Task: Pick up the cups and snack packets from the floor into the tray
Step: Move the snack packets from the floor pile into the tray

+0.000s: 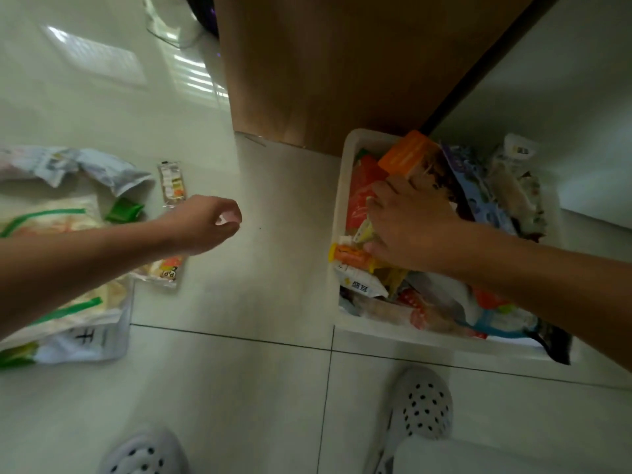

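Tray (337,213), white and rectangular, on the tiled floor (256,388), its far end against a wooden cabinet panel (342,63). It is heaped with snack packets, among them an orange packet (407,153) at the far end and a blue packet (478,196) along the far right side.

Right hand (413,227) lies inside the tray on top of the heap. Its fingers are spread and fairly straight, the fingertips reach toward the orange packet, and none is seen wrapped round any item.

Left hand (205,224) hangs above the floor to the left of the tray, well apart from it. Its fingers are curled in toward the thumb, and nothing shows between them.

Further left of the tray, uncollected items remain on the floor:
- a slim packet (172,183), just beyond the left wrist;
- a small green packet (123,210);
- a crumpled white bag (85,165);
- a large bag with green stripes (51,213), partly under the left forearm;
- a packet with orange print (164,271), also partly under that forearm.

No cup can be made out in this blurred view. Two white perforated clogs (424,405) (147,453) stand on the near side of the tray.
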